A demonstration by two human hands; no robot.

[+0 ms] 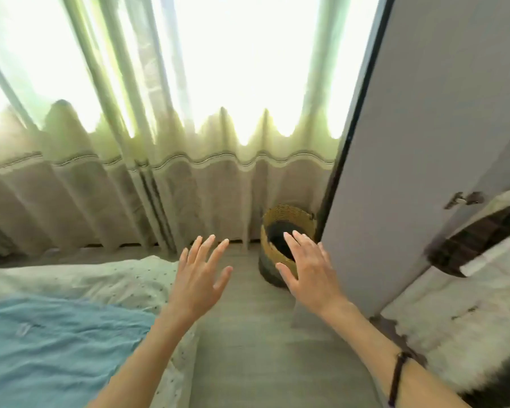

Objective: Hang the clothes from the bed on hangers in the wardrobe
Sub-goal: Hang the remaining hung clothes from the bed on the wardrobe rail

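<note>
Both grips wide, fingers spread, holding nothing: left hand at frame centre beside the bed, right hand over the woven basket.

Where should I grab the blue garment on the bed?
Pinch the blue garment at its near right edge with the left hand, coming from the floor side. It lies flat and spread, so an edge lifts easiest. Both hands are free.
</note>
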